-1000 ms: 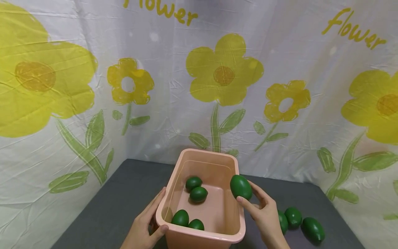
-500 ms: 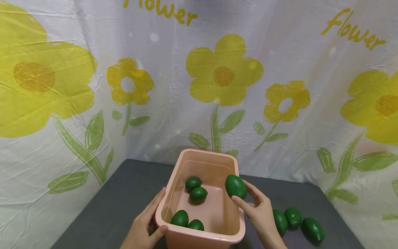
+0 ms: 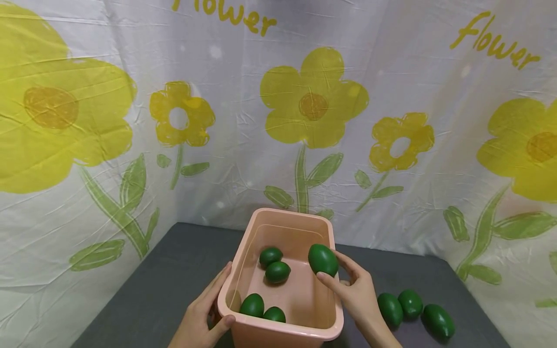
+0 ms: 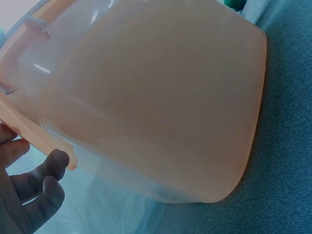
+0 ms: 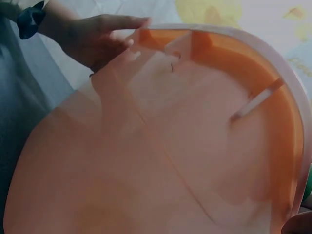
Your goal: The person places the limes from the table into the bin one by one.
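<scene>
The fruit [image 3: 323,260] my right hand [image 3: 359,289] pinches moved further over the tub [image 3: 278,337] my left hand [image 3: 201,311] holds. I think I'm filling; next, drop it below.

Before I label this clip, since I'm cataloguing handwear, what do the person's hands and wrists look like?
The left hand and right hand look bare: I see no gloves, and the head view shows no sleeves. In the right wrist view, a dark item sits at the left hand's wrist; I cannot tell what it is.
</scene>
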`<state>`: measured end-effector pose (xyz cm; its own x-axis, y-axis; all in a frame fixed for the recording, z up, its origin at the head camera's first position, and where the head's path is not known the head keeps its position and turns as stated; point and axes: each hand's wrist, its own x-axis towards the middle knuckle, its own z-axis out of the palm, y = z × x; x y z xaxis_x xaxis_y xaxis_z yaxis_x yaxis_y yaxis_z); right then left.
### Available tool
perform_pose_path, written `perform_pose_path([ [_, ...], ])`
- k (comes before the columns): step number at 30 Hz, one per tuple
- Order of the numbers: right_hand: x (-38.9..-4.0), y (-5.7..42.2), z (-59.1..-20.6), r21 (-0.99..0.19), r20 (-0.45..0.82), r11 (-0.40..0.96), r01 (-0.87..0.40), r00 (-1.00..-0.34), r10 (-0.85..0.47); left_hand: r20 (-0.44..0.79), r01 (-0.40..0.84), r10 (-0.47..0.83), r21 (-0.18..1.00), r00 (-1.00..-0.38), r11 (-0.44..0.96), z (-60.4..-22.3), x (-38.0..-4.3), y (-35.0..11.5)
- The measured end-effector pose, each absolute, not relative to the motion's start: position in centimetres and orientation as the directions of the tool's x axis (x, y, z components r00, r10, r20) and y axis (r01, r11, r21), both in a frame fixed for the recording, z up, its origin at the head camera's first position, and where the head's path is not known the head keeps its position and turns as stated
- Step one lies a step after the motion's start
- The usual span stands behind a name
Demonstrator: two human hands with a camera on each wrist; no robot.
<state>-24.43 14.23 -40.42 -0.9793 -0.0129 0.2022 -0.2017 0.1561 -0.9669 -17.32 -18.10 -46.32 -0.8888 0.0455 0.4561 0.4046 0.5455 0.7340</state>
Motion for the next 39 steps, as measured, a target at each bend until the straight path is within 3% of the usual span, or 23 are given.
perform_pose_path([
  [19, -24.3, 14.7, -40.8, -0.948, 0.278, 0.159, -0.277, -0.960, -0.018, 0.466, 0.426, 0.043, 0.764, -0.884, 0.484, -46.7, -17.5, -18.1],
  [39, -23.6, 16.8, -40.8, -0.957, 0.227, 0.192, -0.217, -0.973, 0.030, 0.598, 0.535, 0.082, 0.637, -0.797, 0.554, -47.0, -17.7, -18.2],
])
